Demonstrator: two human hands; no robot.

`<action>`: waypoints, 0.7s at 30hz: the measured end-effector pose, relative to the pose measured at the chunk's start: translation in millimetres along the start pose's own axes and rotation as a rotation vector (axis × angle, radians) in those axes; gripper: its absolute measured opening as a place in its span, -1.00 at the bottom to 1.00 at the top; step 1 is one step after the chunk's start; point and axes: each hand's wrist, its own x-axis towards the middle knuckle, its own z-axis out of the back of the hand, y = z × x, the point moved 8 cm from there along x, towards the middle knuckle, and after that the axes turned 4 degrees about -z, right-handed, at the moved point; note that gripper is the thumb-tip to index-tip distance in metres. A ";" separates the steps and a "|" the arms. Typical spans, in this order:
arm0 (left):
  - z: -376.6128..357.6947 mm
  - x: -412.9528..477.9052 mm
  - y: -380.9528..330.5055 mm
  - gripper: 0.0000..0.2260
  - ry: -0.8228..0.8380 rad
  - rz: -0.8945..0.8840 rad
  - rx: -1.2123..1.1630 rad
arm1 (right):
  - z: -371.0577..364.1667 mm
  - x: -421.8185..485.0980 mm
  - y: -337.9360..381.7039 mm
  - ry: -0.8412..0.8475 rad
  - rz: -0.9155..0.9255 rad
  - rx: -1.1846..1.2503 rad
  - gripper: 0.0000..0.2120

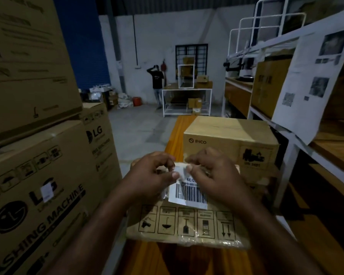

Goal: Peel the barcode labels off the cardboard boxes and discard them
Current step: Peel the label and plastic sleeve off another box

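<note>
Pinch grips on both sides: our left hand [153, 173] and right hand [213, 171] each nip the curled far edge of the barcode label [189, 193]. Its near part, bars and all, lies stuck flat on the cardboard box [187, 225] on the wooden table [173, 135]. We judge this peel barely begun, with discarding not yet done. Beyond stands the PICO box [230, 139]. On the LG box [38, 205] at left, a small white sticker [47, 192] may await us.

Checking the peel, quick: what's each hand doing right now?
Left hand: pinching the lifted edge of the barcode label.
Right hand: pinching that same lifted edge.
</note>
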 end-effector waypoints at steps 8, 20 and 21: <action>2.4 6.4 -0.5 -0.77 -0.035 0.001 -0.081 | 3.5 3.9 -30.2 0.108 -0.159 0.227 -0.70; 0.1 7.7 -1.2 -0.74 0.040 0.006 -0.167 | 8.5 14.9 -38.7 0.273 -0.138 0.140 -0.82; 0.1 8.2 -2.1 -0.75 0.043 -0.010 -0.150 | 9.1 14.4 -38.4 0.260 -0.134 0.139 -0.80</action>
